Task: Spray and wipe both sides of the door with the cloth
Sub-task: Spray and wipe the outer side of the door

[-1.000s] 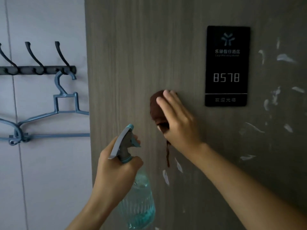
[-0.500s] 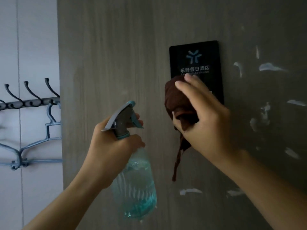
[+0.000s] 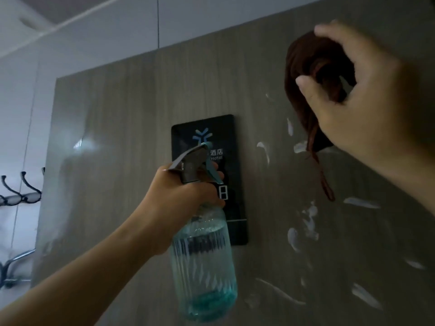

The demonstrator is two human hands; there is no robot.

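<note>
Black sign (image 3: pixel 209 147), "Hotel" legible, behind spray bottle (image 3: pixel 203 262) on door (image 3: pixel 117 161).

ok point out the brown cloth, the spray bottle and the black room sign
brown cloth (image 3: pixel 297 67), head view, bunched upper fold
spray bottle (image 3: pixel 203 262), head view, ribbed clear body
black room sign (image 3: pixel 231 142), head view, upper right face
</note>
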